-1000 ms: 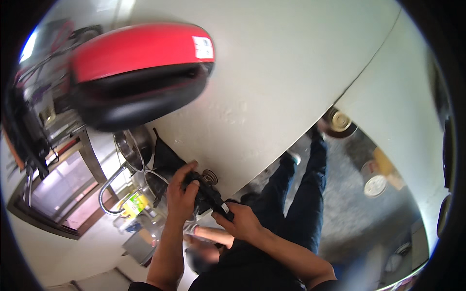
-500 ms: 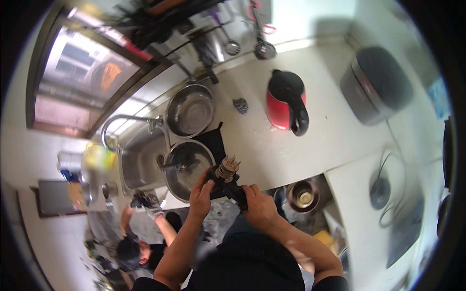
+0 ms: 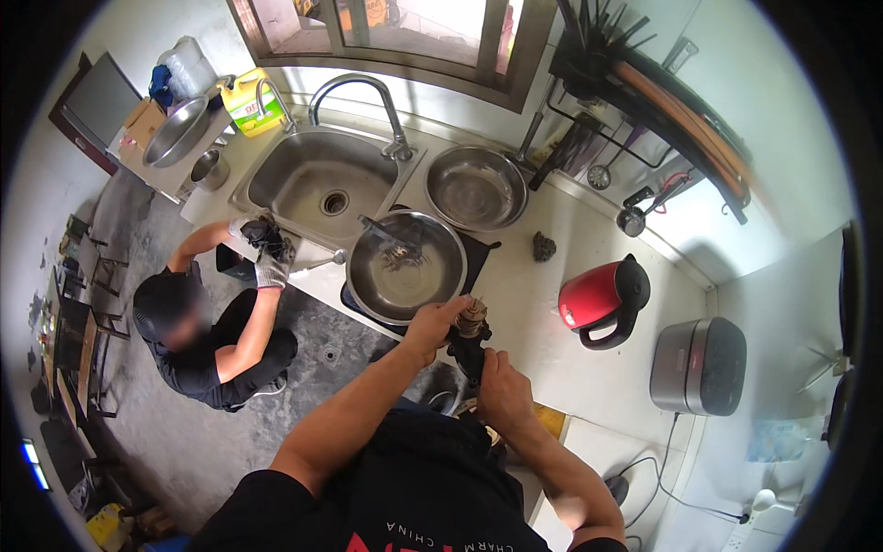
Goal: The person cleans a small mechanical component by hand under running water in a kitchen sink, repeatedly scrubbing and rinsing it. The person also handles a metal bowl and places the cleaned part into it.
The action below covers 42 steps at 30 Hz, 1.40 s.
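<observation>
Both of my hands grip a black part with a brass-coloured, ribbed end that I cannot name more exactly. My left hand closes on its upper left side, near the ribbed end, which points up and away. Round the lower right of the black body my right hand has its fingers closed. Just beyond sits a steel basin with some water and a dark, small-toothed piece in it. The part is held in front of the counter edge, close to that basin.
A second steel basin stands behind, by the sink. Rightward on the counter are a scouring pad, red kettle and grey rice cooker. A gloved co-worker crouches left, holding a dark object.
The whole view has turned toward the left, bringing the sink, window and co-worker further into sight. My hands keep hold of the black part, near the front basin.
</observation>
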{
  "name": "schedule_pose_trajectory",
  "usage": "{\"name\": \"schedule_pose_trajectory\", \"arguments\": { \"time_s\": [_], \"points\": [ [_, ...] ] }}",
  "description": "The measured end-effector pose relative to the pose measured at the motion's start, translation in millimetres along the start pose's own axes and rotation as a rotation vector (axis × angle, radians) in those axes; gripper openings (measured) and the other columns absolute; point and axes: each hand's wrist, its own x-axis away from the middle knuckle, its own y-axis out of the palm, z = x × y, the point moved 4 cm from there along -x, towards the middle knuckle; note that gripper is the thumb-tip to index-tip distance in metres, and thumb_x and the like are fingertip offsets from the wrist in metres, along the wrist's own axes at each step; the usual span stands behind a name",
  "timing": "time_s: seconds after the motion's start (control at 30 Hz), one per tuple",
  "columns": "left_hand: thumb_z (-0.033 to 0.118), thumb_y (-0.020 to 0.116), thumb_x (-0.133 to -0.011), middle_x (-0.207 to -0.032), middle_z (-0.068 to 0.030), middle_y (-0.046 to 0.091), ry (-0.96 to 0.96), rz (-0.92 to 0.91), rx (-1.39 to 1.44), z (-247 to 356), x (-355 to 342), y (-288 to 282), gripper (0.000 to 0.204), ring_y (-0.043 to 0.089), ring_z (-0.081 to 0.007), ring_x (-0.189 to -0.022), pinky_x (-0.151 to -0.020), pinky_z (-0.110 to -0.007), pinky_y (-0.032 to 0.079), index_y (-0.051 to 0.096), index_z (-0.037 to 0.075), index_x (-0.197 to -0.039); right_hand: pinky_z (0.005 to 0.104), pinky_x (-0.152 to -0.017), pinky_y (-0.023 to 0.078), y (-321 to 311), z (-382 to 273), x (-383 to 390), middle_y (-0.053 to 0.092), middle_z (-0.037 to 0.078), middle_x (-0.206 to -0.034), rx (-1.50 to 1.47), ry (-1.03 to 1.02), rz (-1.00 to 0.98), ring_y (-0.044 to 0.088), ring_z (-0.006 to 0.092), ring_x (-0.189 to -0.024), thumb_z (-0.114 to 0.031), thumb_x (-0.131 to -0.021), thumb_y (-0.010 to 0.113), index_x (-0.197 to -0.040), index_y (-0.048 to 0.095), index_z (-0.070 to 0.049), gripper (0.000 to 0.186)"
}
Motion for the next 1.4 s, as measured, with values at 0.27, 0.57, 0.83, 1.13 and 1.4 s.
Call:
{"name": "schedule_pose_trajectory", "arguments": {
  "time_s": [0.27, 0.57, 0.83, 1.13, 1.4],
  "points": [
    [0.037, 0.056, -0.096, -0.101, -0.0078, 0.069, -0.025, -0.152, 0.257, 12, -1, -16, 0.04, 0.069, -0.0178, -0.082, -0.071, -0.031, 0.057, 0.062, 0.002, -0.114, 0.0387, -0.068, 0.055, -21, -38, -13, 0.059, 0.02, -0.109, -0.122, 0.063, 0.071, 0.066, 0.0326, -0.076, -0.036, -0.086, 0.069, -0.133, 0.042, 0.006, 0.068],
    [0.031, 0.054, -0.097, -0.113, -0.0131, 0.065, 0.036, -0.187, 0.51, 33, -3, -47, 0.04, 0.063, -0.025, -0.107, -0.095, -0.038, 0.051, 0.058, 0.0, -0.121, 0.0266, -0.049, 0.043, -2, -34, -14, 0.066, 0.009, -0.075, -1.31, 0.633, -0.115, 0.054, 0.0112, -0.053, -0.026, -0.099, 0.048, -0.111, 0.062, 0.003, 0.035],
    [0.041, 0.057, -0.095, -0.118, -0.0105, 0.064, 0.037, -0.256, 0.334, 52, -6, -67, 0.048, 0.062, -0.0261, -0.109, -0.097, -0.039, 0.049, 0.057, 0.004, -0.125, 0.0254, -0.052, 0.045, -4, -56, -25, 0.066, 0.007, -0.074, -1.172, 0.574, -0.048, 0.056, 0.0103, -0.055, -0.023, -0.098, 0.052, -0.116, 0.061, 0.004, 0.034],
    [0.038, 0.063, -0.093, -0.118, -0.0099, 0.065, -0.016, -0.241, 0.305, 61, -15, -91, 0.043, 0.061, -0.0241, -0.109, -0.097, -0.037, 0.047, 0.059, 0.005, -0.121, 0.0238, -0.052, 0.045, -5, -68, -30, 0.064, 0.005, -0.074, -1.161, 0.536, -0.021, 0.054, 0.008, -0.056, -0.023, -0.099, 0.053, -0.12, 0.062, 0.002, 0.034],
    [0.045, 0.063, -0.093, -0.124, -0.0144, 0.061, 0.004, -0.248, 0.203, 64, -8, -86, 0.055, 0.058, -0.0264, -0.114, -0.102, -0.04, 0.043, 0.056, 0.002, -0.126, 0.0267, -0.053, 0.048, 6, -65, -29, 0.066, 0.008, -0.076, -1.304, 0.595, -0.08, 0.059, 0.012, -0.057, -0.021, -0.098, 0.053, -0.121, 0.059, 0.004, 0.034]
  ]
}}
